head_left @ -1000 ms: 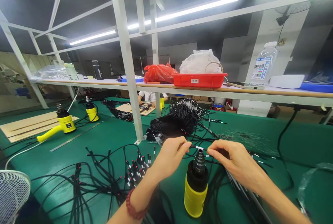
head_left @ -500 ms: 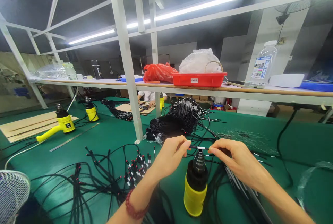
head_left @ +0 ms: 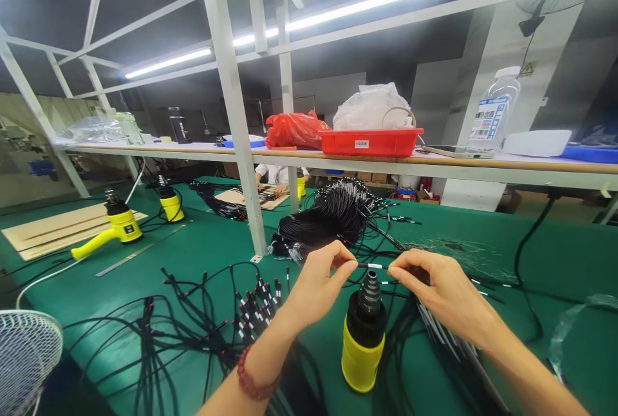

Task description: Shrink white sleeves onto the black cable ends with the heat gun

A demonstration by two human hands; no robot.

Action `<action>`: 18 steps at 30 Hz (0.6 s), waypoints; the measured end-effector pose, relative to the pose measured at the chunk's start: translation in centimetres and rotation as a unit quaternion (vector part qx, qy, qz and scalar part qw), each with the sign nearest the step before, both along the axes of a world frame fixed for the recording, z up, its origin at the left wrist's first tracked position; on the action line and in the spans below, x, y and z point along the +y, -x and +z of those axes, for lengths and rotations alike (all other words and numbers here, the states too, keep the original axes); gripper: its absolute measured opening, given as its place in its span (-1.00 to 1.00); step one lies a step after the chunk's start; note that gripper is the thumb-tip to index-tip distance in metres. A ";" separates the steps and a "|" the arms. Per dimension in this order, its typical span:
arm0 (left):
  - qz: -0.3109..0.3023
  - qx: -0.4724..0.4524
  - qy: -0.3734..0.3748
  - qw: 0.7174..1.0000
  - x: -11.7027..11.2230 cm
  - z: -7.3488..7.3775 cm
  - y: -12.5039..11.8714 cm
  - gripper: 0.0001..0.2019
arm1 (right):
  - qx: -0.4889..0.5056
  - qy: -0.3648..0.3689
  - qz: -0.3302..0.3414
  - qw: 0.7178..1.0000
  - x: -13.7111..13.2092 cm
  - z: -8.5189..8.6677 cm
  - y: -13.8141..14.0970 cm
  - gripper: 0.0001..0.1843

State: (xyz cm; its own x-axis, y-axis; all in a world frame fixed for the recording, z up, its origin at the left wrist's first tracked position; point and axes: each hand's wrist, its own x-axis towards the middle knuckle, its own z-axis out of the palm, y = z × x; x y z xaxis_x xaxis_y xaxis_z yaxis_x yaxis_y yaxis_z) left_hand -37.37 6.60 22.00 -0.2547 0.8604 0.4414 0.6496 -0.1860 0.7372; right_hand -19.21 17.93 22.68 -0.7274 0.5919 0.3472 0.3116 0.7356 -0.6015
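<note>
Between my two hands a thin black cable [head_left: 374, 266] with a white sleeve on it is stretched level. My left hand [head_left: 324, 277] pinches its left end, and my right hand [head_left: 429, 281] pinches it just right of the white sleeve. Right below the sleeve stands a yellow and black heat gun [head_left: 363, 351], upright, its stepped metal nozzle [head_left: 371, 290] pointing up. A small gap seems to separate nozzle and cable. Under my left forearm lies a bunch of black cables [head_left: 258, 306] with white and red marked ends.
Behind my hands lies a big coil of black cables [head_left: 323, 216]. More heat guns [head_left: 124, 226] stand to the left, near flat boards [head_left: 58, 229]. A white mesh fan [head_left: 29, 355] sits at lower left. A shelf post [head_left: 234, 113] rises from the green table; a co-worker [head_left: 277, 178] sits beyond.
Both hands still pinch the cable over the nozzle. The cable appears slightly higher above the nozzle, and the camera view has shifted a little.
</note>
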 end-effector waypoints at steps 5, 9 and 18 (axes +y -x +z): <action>0.039 0.101 0.033 0.994 0.0 0.0 0.0 -0.57 | -0.031 -0.016 0.022 0.999 -0.2 -0.1 -0.4 -0.57; 0.030 0.101 -0.009 0.994 -0.3 -0.1 -0.3 -0.74 | -0.010 -0.009 0.012 1.000 -0.4 -0.2 -0.2 -0.61; 0.045 0.098 0.055 0.993 -3.9 -3.5 2.9 -0.94 | -0.090 0.002 -0.262 0.961 6.9 -4.9 -5.2 -0.38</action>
State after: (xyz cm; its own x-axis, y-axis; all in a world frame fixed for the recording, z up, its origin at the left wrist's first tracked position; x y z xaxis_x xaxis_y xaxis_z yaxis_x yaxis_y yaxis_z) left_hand -40.26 2.71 18.51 -0.2520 0.8832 0.3955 0.7926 -0.0462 0.6081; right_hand -14.05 24.86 17.74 -0.3777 0.8940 0.2412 0.7375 0.4480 -0.5054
